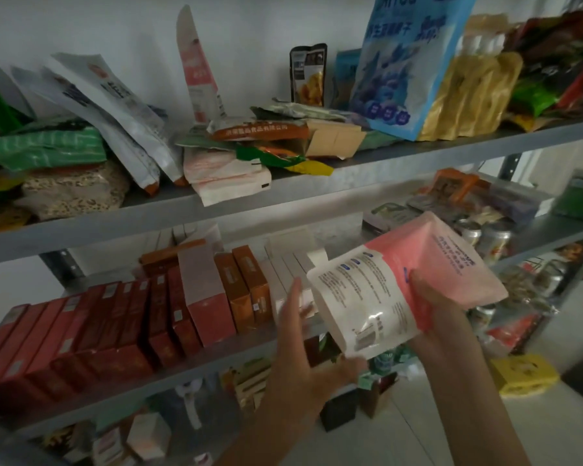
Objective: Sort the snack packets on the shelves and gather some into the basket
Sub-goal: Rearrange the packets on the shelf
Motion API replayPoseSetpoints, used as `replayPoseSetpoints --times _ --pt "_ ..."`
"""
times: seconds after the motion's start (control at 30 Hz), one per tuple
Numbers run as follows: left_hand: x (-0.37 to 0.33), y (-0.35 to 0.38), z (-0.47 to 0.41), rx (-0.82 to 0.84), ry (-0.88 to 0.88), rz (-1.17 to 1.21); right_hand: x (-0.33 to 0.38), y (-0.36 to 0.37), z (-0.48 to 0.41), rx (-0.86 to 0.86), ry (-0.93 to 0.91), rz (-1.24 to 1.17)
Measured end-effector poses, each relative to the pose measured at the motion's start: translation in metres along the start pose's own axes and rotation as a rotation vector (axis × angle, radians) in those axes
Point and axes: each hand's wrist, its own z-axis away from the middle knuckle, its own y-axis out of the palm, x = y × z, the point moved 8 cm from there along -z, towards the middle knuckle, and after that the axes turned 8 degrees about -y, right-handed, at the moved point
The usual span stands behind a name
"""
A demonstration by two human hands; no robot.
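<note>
So the whole view is basically grey metal shelving [317, 193] stuffed with snacks. The top shelf is a mess of packets: white pouches [115, 109] flopped over to the left onto a green packet [51, 146], a flat heap in the middle, and a big blue stand-up pouch [404, 62] upright toward the right with a gold bag [475, 95] just beside it. The shelf below [199, 368] is way tidier, with a long row of red boxes [81, 331] standing on edge and leaning a bit, then a couple of orange boxes [246, 287] and some white ones further right. The packet that's actually in play is a pink-and-white pouch [384, 284], held up in the air in front of that middle shelf, tilted, with its printed back facing the camera. The right hand [448, 321] grips it from the pink side, thumb on the front and the rest of the fingers hidden behind. The left hand [300, 348] is flat and open, fingers straight and pointing up along the pouch's left edge, thumb touching its bottom corner. Behind the pouch on the right there are some drink cans [485, 233]. Down on the floor to the right sits a yellow plastic thing [525, 375], can't tell if it's the basket. There's also a small black pouch [308, 75] standing at the back of the top shelf.
</note>
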Motion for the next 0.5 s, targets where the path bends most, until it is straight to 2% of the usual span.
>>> replayPoseSetpoints --times 0.07,0.1,0.13,0.17,0.27,0.33,0.37,0.43,0.5 --pt "-0.007 -0.004 0.009 -0.197 0.431 -0.663 0.000 -0.001 0.004 -0.062 0.080 -0.051" --pt "-0.013 0.001 0.014 -0.289 0.654 -0.916 -0.003 -0.001 0.007 -0.088 0.136 -0.057" --pt "-0.018 0.008 0.020 -0.345 0.857 -1.056 -0.008 0.000 0.010 -0.103 0.191 -0.054" --pt "-0.023 0.011 0.024 -0.403 0.994 -1.109 -0.014 0.004 0.014 -0.109 0.248 -0.044" --pt "-0.040 0.010 0.030 -0.541 1.235 -1.088 -0.026 0.016 0.024 -0.100 0.369 -0.028" --pt "-0.047 0.010 0.029 -0.514 1.317 -1.084 -0.027 0.024 0.026 -0.057 0.406 -0.040" --pt "-0.052 0.007 0.027 -0.488 1.303 -1.048 -0.028 0.024 0.025 -0.045 0.400 -0.066" --pt "-0.064 -0.007 0.018 -0.449 1.175 -0.904 -0.028 0.029 0.022 0.029 0.343 -0.115" --pt "-0.075 -0.023 0.009 -0.440 1.017 -0.727 -0.029 0.044 0.027 0.231 0.269 -0.094"
